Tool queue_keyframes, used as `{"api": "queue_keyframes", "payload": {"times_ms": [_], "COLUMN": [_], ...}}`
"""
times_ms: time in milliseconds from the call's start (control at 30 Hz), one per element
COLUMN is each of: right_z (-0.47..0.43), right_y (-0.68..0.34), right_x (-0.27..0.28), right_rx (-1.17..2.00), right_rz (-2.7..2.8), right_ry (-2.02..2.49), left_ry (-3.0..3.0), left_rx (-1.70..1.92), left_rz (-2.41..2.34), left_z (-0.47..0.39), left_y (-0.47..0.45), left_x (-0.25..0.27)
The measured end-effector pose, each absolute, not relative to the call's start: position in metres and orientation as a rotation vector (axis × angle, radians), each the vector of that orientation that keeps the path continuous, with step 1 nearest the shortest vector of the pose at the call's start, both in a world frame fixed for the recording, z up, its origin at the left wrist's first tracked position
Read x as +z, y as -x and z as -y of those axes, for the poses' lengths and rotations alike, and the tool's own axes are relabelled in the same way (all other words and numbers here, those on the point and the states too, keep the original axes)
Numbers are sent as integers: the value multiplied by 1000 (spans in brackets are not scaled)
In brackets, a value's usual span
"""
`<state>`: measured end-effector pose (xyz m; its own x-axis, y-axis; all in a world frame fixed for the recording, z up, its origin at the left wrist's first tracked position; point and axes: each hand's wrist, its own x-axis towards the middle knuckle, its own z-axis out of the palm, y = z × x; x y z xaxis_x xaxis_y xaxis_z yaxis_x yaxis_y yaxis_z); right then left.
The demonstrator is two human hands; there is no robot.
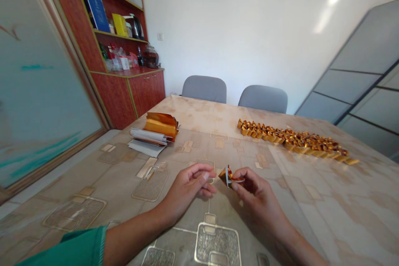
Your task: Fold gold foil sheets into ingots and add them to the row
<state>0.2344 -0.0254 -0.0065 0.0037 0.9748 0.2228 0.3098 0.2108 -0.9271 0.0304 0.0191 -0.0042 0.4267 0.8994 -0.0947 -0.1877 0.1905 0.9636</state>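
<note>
Fingers: right hand [254,187] pinching gold foil piece [230,176] | left hand [190,185] loosely curled, seemingly empty | folded pieces row [293,139] beyond

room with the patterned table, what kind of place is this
Probably a home dining room or a small office meeting room: two grey upholstered chairs at a beige patterned tablecloth-covered table, and a red-brown wooden cabinet whose shelves hold a kettle, bottles and a glass jar.

The right hand [254,187] pinches a half-folded gold foil piece [229,176] above the patterned table [327,208]; the left hand [188,187] (fingers curled, holding nothing) rests just beside it. Finished gold folds [296,139] lie in rows beyond.
</note>
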Motion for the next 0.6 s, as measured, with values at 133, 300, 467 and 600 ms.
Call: {"api": "queue_keyframes", "payload": {"times_ms": [133, 300, 467, 600], "right_z": [7, -9, -16, -29], "right_y": [-274, -354, -409, -424], "right_x": [-2, 0, -7, -13], "right_rx": [509, -139, -344, -411], "right_rz": [1573, 1610, 1444, 1450], "right_ry": [1477, 2026, 2268, 2365], "left_ry": [-1124, -1177, -1225, -1252], "left_rx": [880, 817, 766, 758], "left_rz": [-806, -809, -822, -844], "left_z": [-17, -13, -12, -15], "left_y": [-30, -30, -30, -29], "left_x": [-2, 3, -2, -6]}}
